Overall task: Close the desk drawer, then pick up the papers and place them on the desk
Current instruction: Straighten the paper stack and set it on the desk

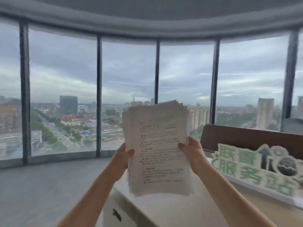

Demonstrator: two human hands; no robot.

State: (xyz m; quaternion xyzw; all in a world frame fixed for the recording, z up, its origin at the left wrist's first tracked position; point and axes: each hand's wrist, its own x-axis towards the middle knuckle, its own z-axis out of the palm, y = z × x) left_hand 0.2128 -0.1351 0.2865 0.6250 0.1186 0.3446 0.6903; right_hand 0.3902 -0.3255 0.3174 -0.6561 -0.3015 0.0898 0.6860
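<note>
A thick stack of printed papers (157, 145) is held upright in the air above the desk (164, 210). My left hand (122, 158) grips the stack's left edge, thumb on the front sheet. On the right edge, my right hand (191, 152) grips it the same way. The sheets are slightly fanned at the top. Below the papers, the white desk side shows a drawer front with a dark handle (116, 214); the front looks flush with the side.
A green and white cut-out sign (255, 167) with large characters stands on the desk to the right. Behind it is a brown panel (246, 136). Grey floor (41, 185) stretches left to a curved wall of tall windows (127, 79).
</note>
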